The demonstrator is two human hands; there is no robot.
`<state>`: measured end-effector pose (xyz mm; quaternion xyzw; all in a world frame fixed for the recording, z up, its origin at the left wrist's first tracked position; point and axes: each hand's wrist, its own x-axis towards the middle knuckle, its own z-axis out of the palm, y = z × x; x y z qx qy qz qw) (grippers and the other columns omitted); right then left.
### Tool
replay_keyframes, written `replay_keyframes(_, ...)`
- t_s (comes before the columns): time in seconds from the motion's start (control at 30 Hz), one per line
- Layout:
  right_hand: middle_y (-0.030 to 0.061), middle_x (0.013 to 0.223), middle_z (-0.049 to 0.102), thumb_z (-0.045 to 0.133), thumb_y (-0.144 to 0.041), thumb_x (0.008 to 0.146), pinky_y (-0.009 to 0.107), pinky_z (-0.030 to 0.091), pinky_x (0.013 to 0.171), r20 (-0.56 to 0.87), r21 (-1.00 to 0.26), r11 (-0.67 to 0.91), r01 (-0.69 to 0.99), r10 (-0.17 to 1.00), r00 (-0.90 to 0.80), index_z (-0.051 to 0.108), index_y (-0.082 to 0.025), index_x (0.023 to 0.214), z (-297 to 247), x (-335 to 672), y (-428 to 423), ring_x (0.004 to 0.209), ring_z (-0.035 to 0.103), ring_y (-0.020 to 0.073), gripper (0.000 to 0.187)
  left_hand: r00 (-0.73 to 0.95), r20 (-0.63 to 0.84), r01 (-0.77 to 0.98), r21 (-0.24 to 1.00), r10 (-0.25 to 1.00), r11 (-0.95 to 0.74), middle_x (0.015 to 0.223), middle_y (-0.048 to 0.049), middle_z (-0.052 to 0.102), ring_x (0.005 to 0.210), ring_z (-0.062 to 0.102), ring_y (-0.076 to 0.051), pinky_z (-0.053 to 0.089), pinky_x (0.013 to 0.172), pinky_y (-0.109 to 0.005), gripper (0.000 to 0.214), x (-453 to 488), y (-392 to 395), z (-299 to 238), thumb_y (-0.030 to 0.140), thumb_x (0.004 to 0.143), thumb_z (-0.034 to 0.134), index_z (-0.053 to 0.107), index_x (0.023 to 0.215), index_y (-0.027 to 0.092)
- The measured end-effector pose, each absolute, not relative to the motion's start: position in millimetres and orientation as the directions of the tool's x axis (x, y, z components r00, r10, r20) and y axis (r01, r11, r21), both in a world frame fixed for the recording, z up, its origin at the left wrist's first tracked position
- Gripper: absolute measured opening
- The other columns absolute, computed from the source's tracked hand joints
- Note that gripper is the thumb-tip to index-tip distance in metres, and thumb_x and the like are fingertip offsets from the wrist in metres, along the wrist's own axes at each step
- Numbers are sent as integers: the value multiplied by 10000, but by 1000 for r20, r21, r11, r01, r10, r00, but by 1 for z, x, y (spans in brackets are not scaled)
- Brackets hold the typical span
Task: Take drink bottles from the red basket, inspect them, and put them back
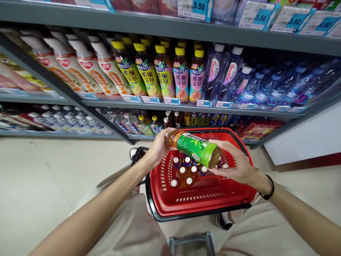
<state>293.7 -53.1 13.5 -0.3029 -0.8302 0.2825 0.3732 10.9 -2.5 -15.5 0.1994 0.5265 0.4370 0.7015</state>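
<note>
Illumination is bright and even, from overhead. Shelves [170, 106] bow strongly at the frame edges through wide-angle distortion. Outer bottles [293, 89] appear smeared and soft. Shadows on the floor [53, 177] are faint.

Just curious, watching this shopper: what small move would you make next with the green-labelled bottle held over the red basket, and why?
Probably tip the green-labelled bottle upright. The left hand and right hand hold it sideways above the red basket, where the other bottles stand caps up.
</note>
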Motion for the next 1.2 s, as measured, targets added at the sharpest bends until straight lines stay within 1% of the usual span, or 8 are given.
replay_keyframes(0.2, 171, 1572, 457, 591, -73, 981, 537, 495, 1134, 455, -358, 892, 275, 424, -783, 337, -263, 1575, 18, 303, -51, 1476, 419, 301, 674, 38, -569, -390, 748, 821, 537, 871, -19, 710, 721, 655, -157, 568, 650, -250, 283, 11, -1, -18, 429, 899, 561, 647, 1020, 187)
replay_keyframes(0.4, 165, 1540, 500, 656, -102, 954, 519, 467, 1162, 460, -454, 842, 292, 502, -732, 316, -249, 1593, 12, 299, -53, 1468, 432, 291, 738, -90, -473, -408, 820, 877, 401, 941, -20, 707, 801, 664, -156, 554, 682, -243, 312, 11, 0, -20, 383, 799, 682, 650, 1026, 171)
replay_keyframes(0.5, 135, 1457, 576, 805, -222, 859, 466, 476, 1150, 398, -724, 600, 340, 766, -505, 405, -267, 1525, 11, 291, -53, 1361, 550, 272, 778, -104, -382, -375, 870, 918, 320, 926, -21, 707, 787, 662, -157, 561, 658, -252, 372, 8, -1, -21, 448, 787, 726, 651, 1015, 164)
replay_keyframes(0.63, 98, 1209, 691, 806, -373, 822, 379, 580, 943, 24, -996, 39, 85, 986, -165, 485, -234, 1401, 13, 283, -47, 1100, 687, 240, 676, -97, -322, -174, 937, 942, 302, 596, -1, 642, 478, 546, -114, 413, 450, -203, 408, 3, -5, -16, 574, 854, 661, 581, 794, 179)
replay_keyframes(0.77, 55, 860, 718, 643, -501, 886, 270, 547, 626, -255, -963, -265, -43, 952, -169, 642, -179, 1044, 12, 286, -33, 740, 676, 186, 359, -32, -304, -13, 953, 952, 303, 419, 37, 525, 335, 406, -91, 219, 366, -197, 415, 4, -9, -12, 577, 888, 621, 494, 736, 212)
replay_keyframes(0.97, 30, 463, 510, 138, -656, 934, 208, 222, 333, -651, -706, -695, 136, 560, -514, 585, -154, 774, -10, 294, -16, 347, 401, 109, 690, -25, -305, -112, 947, 952, 301, 508, 87, 434, 347, 362, -42, 136, 366, -183, 407, 10, -9, -10, 471, 839, 721, 434, 726, 206)
replay_keyframes(1.07, 85, 520, 580, 51, -647, 937, 218, 327, 365, -720, -660, -643, 388, 396, -570, 576, -151, 716, -24, 299, -9, 401, 486, 129, 756, -11, -285, -144, 949, 958, 280, 536, 96, 399, 358, 314, -20, 161, 389, -171, 430, 13, -11, -8, 410, 813, 757, 401, 697, 197)
replay_keyframes(1.2, 118, 610, 660, 352, -639, 947, 296, 490, 554, -761, -589, -141, 796, 426, -488, 626, -158, 697, -42, 310, -7, 591, 635, 210, 608, 119, -236, 108, 969, 965, 223, 559, 80, 493, 353, 371, -50, 226, 389, -192, 336, 28, -27, -7, 411, 820, 750, 484, 761, 213)
